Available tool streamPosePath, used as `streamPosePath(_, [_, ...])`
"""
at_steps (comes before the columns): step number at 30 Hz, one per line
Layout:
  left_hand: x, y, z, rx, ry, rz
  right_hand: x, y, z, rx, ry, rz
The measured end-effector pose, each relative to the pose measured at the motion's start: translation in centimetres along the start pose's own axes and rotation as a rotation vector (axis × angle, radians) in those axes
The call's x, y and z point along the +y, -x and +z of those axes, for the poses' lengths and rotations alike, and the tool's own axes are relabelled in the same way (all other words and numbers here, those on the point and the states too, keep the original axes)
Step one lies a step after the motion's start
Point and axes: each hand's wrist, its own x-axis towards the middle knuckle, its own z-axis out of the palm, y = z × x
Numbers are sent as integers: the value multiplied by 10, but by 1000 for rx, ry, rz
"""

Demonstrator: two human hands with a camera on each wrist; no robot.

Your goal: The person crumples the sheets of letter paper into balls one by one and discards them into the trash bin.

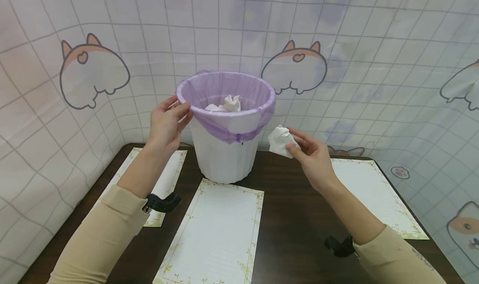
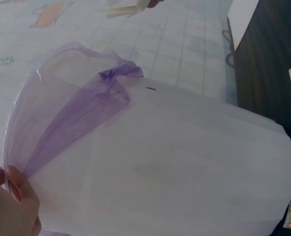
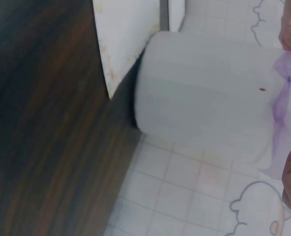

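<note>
A white trash can [image 1: 224, 159] stands upright on the dark table, lined with a purple trash bag [image 1: 224, 128] folded over its rim and knotted at the front. Crumpled paper [image 1: 233, 104] lies inside it. My left hand [image 1: 167, 124] grips the can's rim at the left, thumb outside over the bag; the left wrist view shows those fingers [image 2: 22, 189] on the bag's edge. To the right of the can, my right hand [image 1: 312, 157] pinches a crumpled piece of white paper [image 1: 280, 141] between thumb and fingers, in the air beside the can.
Sheets of paper with leafy borders lie on the table [image 1: 292, 209]: one in front of the can [image 1: 217, 234], one at the left [image 1: 170, 171], one at the right [image 1: 368, 192]. A grid-patterned curtain [image 1: 157, 38] with cartoon animals hangs behind and at both sides.
</note>
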Motion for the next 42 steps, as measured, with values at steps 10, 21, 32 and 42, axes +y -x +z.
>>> streamPosePath(10, [2,-2,0,-5,-1,5,-27,-18,-2,25,-39,-35])
streamPosePath(21, [3,-2,1,15,8,5,-51,-40,5,95,-125,-120])
streamPosePath(32, [0,-3,-3,22,-22,-7,-64,-67,17,77,7,-159])
streamPosePath(42, [3,-4,-3,1,-40,-26,-71,-104,36,59,104,-191])
